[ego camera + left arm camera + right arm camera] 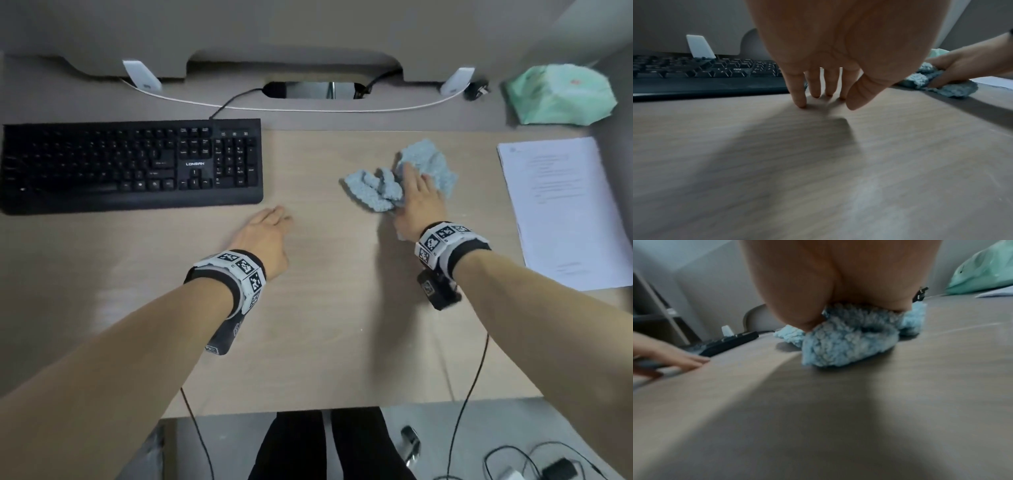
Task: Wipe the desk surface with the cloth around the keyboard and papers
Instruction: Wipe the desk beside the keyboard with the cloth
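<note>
A crumpled light blue cloth [383,186] lies on the wooden desk [325,301] between the black keyboard [130,164] and the white papers [565,212]. My right hand [412,185] lies on top of the cloth and grips it, with the cloth [849,344] bunched under the palm and against the thumb [805,316]. From the left wrist view the cloth [949,89] sits between the thumb and fingers. My left hand [279,221] is empty, just in front of the keyboard's right corner. Its straight fingertips [801,104] touch the desk.
A crumpled green plastic bag [558,94] sits at the back right corner. A white cable [308,109] and a black cable run along the back near the panel cut-out. The desk's front edge [342,409] is near my body.
</note>
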